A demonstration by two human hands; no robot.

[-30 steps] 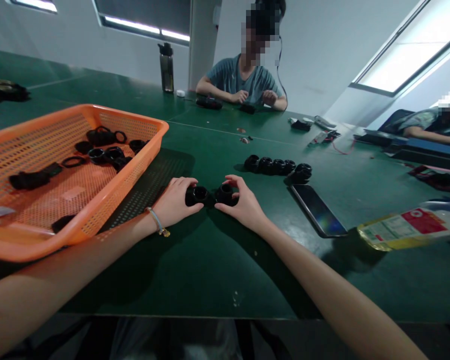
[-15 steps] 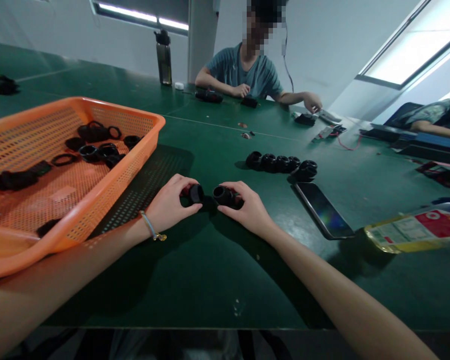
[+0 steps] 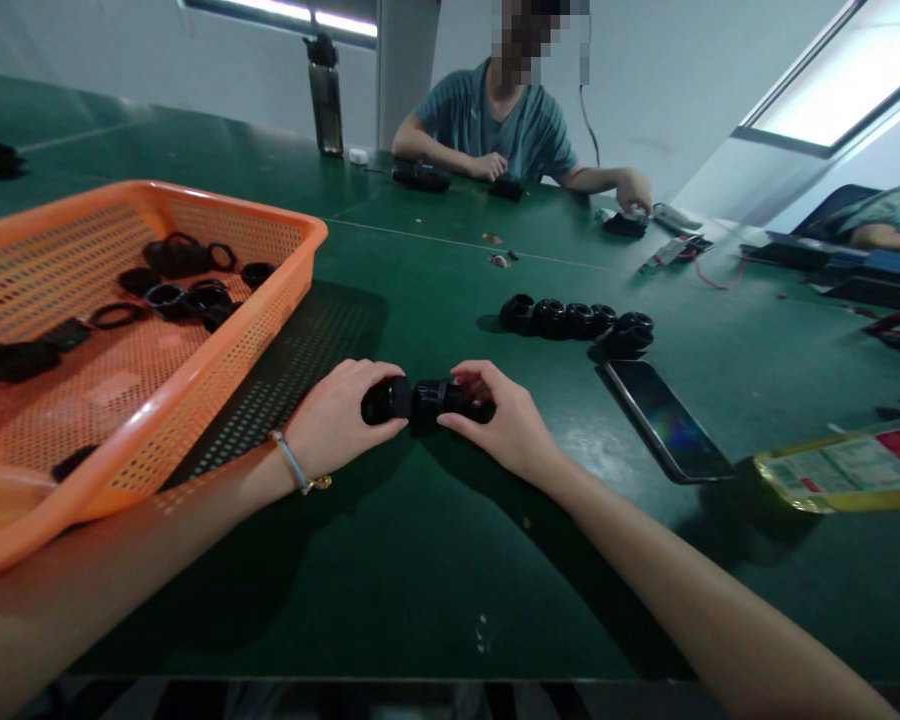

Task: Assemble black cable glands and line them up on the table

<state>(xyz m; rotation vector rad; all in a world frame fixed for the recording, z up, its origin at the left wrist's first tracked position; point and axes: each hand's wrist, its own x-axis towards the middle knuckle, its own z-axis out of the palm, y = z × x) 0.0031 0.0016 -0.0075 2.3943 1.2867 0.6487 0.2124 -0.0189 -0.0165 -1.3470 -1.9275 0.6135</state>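
My left hand (image 3: 352,405) is closed around a short black cylindrical part (image 3: 397,398), thumb below and fingers above. Facing it, my right hand (image 3: 495,410) grips a black ribbed pipe fitting (image 3: 435,396) that lies sideways. The two black parts meet end to end, or nearly so; I cannot tell whether they are joined. Both are just above or on the green table (image 3: 420,560). Beyond my right hand stands a row of several glossy black round fittings (image 3: 562,318).
An orange perforated basket (image 3: 311,245) with several black parts is at the left. To the right lie a phone (image 3: 667,420) and a bottle of yellow liquid (image 3: 840,465). A dark water bottle (image 3: 325,100) stands at the back, near a seated person (image 3: 506,125).
The fitting in my right hand has turned from facing the camera to pointing left. The gap between the two parts has narrowed. The view has shifted slightly.
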